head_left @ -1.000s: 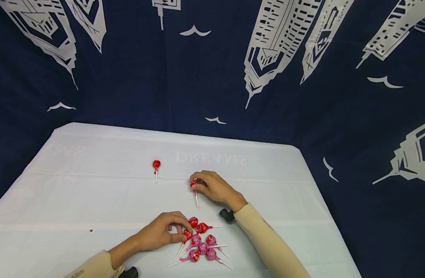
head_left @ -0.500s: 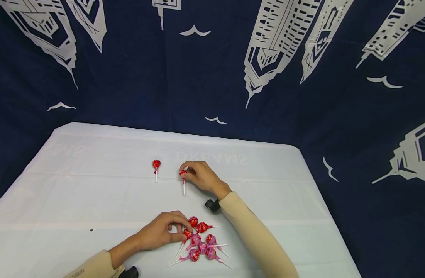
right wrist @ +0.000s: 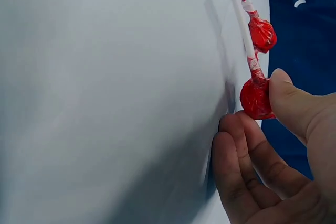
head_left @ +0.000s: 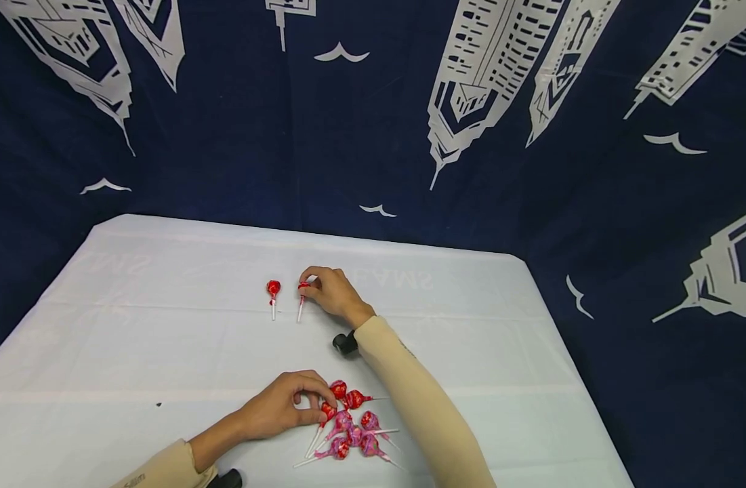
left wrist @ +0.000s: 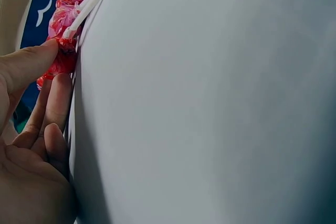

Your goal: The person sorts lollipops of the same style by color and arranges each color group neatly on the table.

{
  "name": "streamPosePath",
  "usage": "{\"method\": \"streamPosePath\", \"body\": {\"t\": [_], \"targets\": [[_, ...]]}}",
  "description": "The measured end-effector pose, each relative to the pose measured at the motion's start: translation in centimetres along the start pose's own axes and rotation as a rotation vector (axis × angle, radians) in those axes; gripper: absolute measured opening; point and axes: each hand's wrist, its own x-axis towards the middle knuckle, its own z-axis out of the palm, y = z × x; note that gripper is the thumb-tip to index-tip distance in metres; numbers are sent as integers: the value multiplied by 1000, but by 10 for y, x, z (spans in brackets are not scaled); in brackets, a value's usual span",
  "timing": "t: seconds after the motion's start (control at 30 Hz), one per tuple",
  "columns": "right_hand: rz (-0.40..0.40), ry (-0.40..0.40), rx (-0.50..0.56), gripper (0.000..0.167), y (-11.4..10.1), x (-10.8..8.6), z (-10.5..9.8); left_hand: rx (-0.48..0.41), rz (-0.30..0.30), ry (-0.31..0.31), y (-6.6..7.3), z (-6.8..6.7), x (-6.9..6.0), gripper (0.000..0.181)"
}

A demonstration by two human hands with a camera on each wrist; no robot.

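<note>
My right hand pinches a red-wrapped lollipop by its head, the white stick pointing toward me. Just left of it, a second red lollipop lies alone on the white table. At the near middle, my left hand pinches the head of another red lollipop at the left side of a pile. That pile has red lollipops at its far side and pink-purple lollipops nearer me, sticks pointing various ways. The left fingers partly cover the lollipop they hold.
The white-covered table ends at a dark blue cloth printed with white buildings and birds. A black wrist device sits under the right wrist. A tiny dark speck lies left of the left hand.
My right hand has carried its red lollipop leftward and farther away, up beside the lone red one. The left hand has stayed in place at the pile.
</note>
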Motion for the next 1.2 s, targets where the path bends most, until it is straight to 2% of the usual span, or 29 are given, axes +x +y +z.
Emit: {"method": "streamPosePath", "body": {"t": [0.3,0.63,1.2], "targets": [[49,-9,-45,16,-10,9,7,-6,14,4,0,1,0,14],[67,-23,-79,14,-18,11,7,-11,-6,13,1,0,0,14],[63,27,-111,17,-20,12,12,-10,-4,13,1,0,-1,16]]}}
